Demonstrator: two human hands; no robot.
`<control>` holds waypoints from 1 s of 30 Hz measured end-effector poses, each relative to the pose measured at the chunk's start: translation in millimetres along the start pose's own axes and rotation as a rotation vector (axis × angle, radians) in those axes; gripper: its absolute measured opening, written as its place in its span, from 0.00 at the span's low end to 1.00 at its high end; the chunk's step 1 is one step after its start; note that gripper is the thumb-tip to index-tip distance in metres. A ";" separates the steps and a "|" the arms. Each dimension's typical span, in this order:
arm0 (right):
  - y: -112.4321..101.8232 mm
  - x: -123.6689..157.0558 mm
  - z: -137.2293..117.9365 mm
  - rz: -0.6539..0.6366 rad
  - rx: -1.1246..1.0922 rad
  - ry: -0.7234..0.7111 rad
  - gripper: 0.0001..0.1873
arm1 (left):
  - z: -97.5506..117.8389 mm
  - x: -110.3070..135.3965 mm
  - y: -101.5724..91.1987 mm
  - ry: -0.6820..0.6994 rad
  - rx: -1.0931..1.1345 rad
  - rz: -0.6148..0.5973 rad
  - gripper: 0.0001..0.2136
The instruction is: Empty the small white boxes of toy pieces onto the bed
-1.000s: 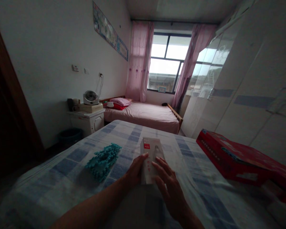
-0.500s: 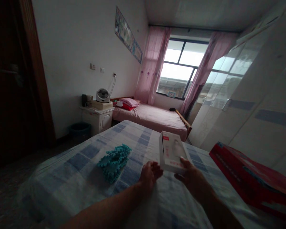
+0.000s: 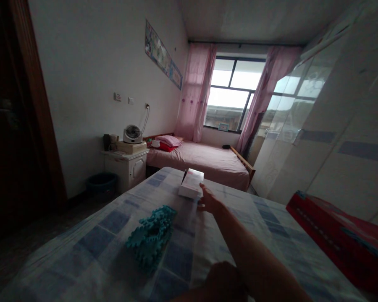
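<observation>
A white box (image 3: 192,183) with faint reddish print lies near the far edge of the cloth-covered table (image 3: 119,218). At its right side is my right hand (image 3: 209,200), arm stretched out, fingers apart; an upper fingertip meets the box's edge while the lower fingers are below its corner. My left hand (image 3: 225,274) is low at the bottom of the view, dark and rounded, partly behind my right forearm, so its fingers cannot be made out. Left of it sits a crumpled heap of teal pieces with toothed edges (image 3: 153,237).
A large red box (image 3: 330,235) stands on the table's right side. Beyond the table are a pink-covered bed (image 3: 201,157) and a white nightstand (image 3: 135,167) with a small fan (image 3: 133,133). A blue bin (image 3: 102,184) is on the floor to the left.
The white box has moved away and left, to the table's far end, my right hand reaching out with it. My left hand has drawn back toward me. The view has tilted slightly.
</observation>
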State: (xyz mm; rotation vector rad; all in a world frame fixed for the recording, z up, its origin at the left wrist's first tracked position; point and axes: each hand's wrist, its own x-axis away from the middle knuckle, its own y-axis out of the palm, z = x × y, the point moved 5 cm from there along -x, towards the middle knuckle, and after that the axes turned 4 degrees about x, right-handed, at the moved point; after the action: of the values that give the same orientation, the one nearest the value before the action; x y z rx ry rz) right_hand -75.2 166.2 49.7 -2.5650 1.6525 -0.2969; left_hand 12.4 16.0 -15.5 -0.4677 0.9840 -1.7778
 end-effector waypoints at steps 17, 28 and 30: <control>-271.4 323.3 63.4 1.020 1.146 -0.359 0.26 | -0.1 12.9 -22.3 -0.001 0.316 0.079 0.15; -355.9 455.4 132.3 1.543 1.342 0.076 0.44 | -9.1 15.4 -22.3 -0.035 0.339 0.115 0.15; -362.5 456.9 139.7 1.511 1.288 0.175 0.43 | -8.3 16.0 -22.8 -0.049 0.351 0.130 0.14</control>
State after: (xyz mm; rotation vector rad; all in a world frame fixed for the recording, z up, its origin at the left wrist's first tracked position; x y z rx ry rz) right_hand 460.1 -103.3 29.1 -0.2023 1.8771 -0.9263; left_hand -13.4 8.6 -4.3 -0.2189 0.6337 -1.7647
